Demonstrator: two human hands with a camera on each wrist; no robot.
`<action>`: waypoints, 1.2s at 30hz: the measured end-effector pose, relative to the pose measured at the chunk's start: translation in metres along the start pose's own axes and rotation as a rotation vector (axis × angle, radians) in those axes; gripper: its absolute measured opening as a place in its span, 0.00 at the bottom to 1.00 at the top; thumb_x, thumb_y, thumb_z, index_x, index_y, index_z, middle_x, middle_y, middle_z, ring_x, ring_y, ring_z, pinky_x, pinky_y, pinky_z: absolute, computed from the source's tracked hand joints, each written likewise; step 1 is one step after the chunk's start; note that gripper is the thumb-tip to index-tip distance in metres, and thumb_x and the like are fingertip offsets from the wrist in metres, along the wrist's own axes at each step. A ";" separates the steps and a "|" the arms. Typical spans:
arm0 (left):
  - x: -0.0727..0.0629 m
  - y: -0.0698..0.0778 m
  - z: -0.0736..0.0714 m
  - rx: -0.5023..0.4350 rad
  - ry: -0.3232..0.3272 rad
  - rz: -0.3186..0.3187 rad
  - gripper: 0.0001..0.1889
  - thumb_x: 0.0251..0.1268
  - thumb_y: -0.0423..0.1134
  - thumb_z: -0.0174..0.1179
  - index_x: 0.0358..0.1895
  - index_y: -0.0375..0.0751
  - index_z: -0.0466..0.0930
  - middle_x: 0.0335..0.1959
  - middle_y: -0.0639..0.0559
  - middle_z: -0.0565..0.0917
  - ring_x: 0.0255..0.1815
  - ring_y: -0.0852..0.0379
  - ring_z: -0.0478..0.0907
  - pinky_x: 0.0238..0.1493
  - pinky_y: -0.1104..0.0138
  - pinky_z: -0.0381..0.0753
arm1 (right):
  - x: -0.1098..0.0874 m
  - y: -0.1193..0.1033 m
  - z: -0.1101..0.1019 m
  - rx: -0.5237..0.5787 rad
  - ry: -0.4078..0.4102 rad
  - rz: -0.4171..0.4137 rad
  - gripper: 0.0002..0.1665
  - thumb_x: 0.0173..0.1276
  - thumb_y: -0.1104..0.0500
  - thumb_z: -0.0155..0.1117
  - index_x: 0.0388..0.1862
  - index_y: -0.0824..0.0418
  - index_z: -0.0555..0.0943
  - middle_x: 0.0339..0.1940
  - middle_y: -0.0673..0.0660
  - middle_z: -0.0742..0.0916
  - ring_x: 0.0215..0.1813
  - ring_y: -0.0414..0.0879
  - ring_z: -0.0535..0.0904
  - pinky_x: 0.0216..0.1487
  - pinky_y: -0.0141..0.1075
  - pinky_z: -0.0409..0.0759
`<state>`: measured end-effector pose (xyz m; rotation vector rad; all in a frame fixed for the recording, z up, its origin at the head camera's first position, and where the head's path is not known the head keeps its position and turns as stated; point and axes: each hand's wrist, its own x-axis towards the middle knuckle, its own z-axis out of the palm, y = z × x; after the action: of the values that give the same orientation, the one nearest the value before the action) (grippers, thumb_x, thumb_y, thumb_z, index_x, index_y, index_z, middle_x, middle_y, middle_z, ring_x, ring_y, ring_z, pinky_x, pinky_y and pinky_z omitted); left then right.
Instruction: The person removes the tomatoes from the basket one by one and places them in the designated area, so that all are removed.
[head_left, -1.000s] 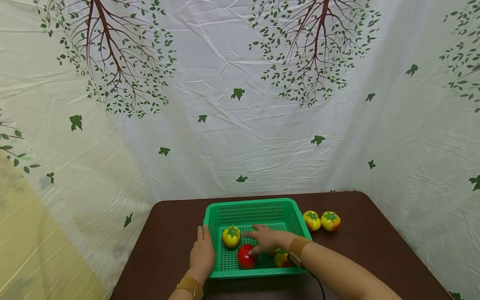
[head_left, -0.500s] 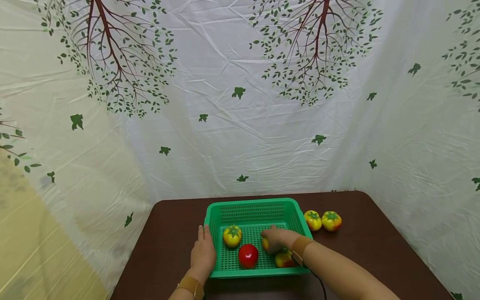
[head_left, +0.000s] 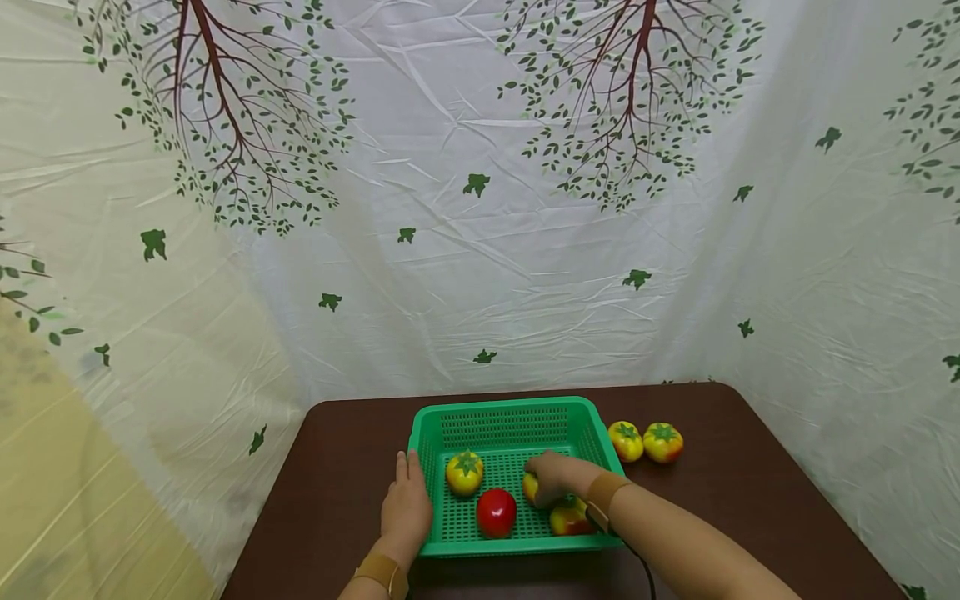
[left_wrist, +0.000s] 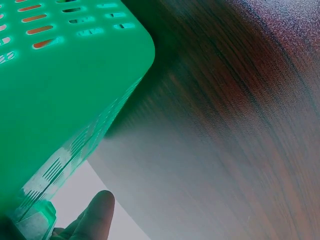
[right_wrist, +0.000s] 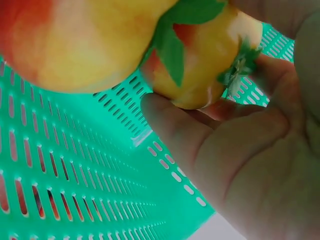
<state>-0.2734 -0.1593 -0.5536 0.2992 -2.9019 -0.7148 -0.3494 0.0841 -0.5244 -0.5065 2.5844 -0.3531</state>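
Note:
My right hand [head_left: 554, 478] reaches into the green plastic basket [head_left: 504, 547] and grips a yellow-and-red persimmon [head_left: 530, 488] with a green leafy top. In the right wrist view, the thumb and fingers lie around this persimmon [right_wrist: 200, 65]. A second persimmon [head_left: 570, 518] sits under that wrist at the basket's near right. At the left of the basket floor are a yellow persimmon [head_left: 464, 473] and a smooth round red fruit [head_left: 496, 512]. Straight-fingered, my left hand [head_left: 406, 508] rests along the outside of the basket's left wall; its fingertip [left_wrist: 102, 202] shows in the left wrist view.
Two more persimmons, one yellow [head_left: 625, 441] and one yellow-and-red [head_left: 663, 442], stand on the dark brown table [head_left: 345, 442] beyond the basket's right side. A black cable [head_left: 643, 571] hangs from the right wristband. White leaf-printed cloth [head_left: 480, 292] surrounds the table.
My right hand has drawn back rightward from above the red fruit, and its fingers have closed round the persimmon. The left hand and basket stay nearly where they were.

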 end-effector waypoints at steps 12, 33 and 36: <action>0.000 -0.002 0.000 0.007 0.009 0.012 0.28 0.76 0.26 0.46 0.77 0.33 0.57 0.78 0.32 0.59 0.59 0.27 0.76 0.57 0.40 0.79 | 0.003 0.012 0.001 0.016 0.041 -0.042 0.36 0.59 0.59 0.75 0.66 0.64 0.75 0.56 0.61 0.83 0.49 0.52 0.76 0.58 0.52 0.79; 0.001 -0.006 0.005 0.021 0.025 0.029 0.28 0.76 0.28 0.47 0.77 0.33 0.58 0.78 0.32 0.60 0.57 0.29 0.78 0.54 0.42 0.81 | 0.006 0.021 0.007 0.014 0.153 -0.083 0.33 0.58 0.59 0.78 0.62 0.65 0.78 0.59 0.66 0.81 0.53 0.55 0.78 0.61 0.55 0.78; 0.001 -0.006 0.005 0.023 0.023 0.030 0.29 0.76 0.27 0.47 0.77 0.33 0.58 0.78 0.32 0.60 0.56 0.29 0.78 0.54 0.42 0.81 | 0.007 0.022 0.007 0.002 0.173 -0.091 0.32 0.57 0.58 0.78 0.60 0.65 0.80 0.55 0.65 0.81 0.48 0.52 0.77 0.58 0.53 0.80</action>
<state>-0.2744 -0.1628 -0.5610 0.2635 -2.8882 -0.6698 -0.3580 0.0996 -0.5407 -0.6186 2.7322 -0.4479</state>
